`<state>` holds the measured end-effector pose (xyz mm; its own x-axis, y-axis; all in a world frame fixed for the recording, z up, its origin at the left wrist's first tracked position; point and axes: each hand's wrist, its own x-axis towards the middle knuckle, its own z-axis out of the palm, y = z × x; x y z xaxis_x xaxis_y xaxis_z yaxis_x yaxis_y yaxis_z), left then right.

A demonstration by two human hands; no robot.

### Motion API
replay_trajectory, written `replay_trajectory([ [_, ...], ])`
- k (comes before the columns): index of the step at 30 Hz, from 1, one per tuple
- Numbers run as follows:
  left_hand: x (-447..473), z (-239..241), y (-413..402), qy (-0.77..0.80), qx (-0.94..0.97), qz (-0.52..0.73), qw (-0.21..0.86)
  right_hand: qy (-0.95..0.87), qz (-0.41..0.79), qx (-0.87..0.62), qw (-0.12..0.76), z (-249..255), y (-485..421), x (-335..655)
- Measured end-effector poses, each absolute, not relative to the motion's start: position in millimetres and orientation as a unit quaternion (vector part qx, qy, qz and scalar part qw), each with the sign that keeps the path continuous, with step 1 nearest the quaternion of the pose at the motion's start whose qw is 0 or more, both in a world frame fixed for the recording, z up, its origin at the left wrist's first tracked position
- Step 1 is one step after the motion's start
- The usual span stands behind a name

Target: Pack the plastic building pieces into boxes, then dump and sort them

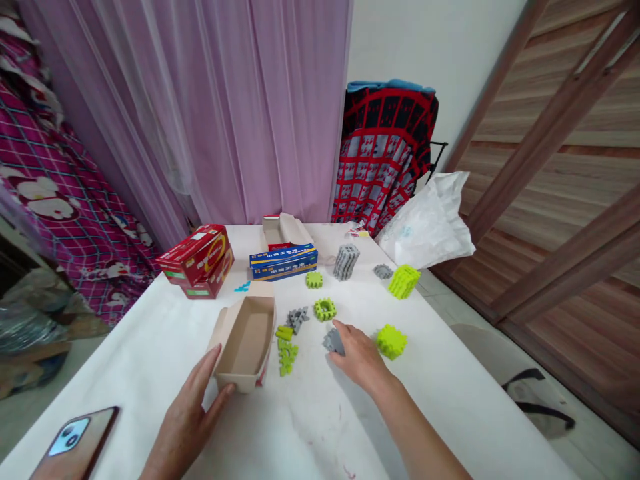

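My left hand (193,407) grips the near left corner of an open cardboard box (247,337), thumb on the front wall and fingers along the left side. The box's inside shows bare brown card. My right hand (360,357) has thumb and forefinger around a grey toothed block (333,341) on the table; its other fingers are partly hidden. Right of that hand lies a lime-green toothed block (392,341). Between box and hand are loose green pieces (287,357), grey pieces (297,319) and a hollow green toothed block (325,309).
Farther back stand a tilted grey stack (346,262), another lime block (404,281), blue boxes (284,261), red boxes (200,260) and an open carton (283,232). A white bag (430,223) sits at the right edge. A phone (77,443) lies front left.
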<state>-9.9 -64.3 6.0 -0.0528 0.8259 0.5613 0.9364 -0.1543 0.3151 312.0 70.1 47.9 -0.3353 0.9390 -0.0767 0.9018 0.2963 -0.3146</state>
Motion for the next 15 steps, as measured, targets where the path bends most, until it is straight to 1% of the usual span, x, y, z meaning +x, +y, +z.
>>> replay_trajectory([
  [6,-6.9,13.4,-56.9,-0.627,-0.706,-0.324,0.061,-0.800,0.128,-0.584,0.040,43.8,70.8,310.4],
  [15,0.4,9.4,-43.0,-0.625,-0.711,-0.305,0.103,-0.802,0.128,-0.582,0.043,42.7,68.7,312.0],
])
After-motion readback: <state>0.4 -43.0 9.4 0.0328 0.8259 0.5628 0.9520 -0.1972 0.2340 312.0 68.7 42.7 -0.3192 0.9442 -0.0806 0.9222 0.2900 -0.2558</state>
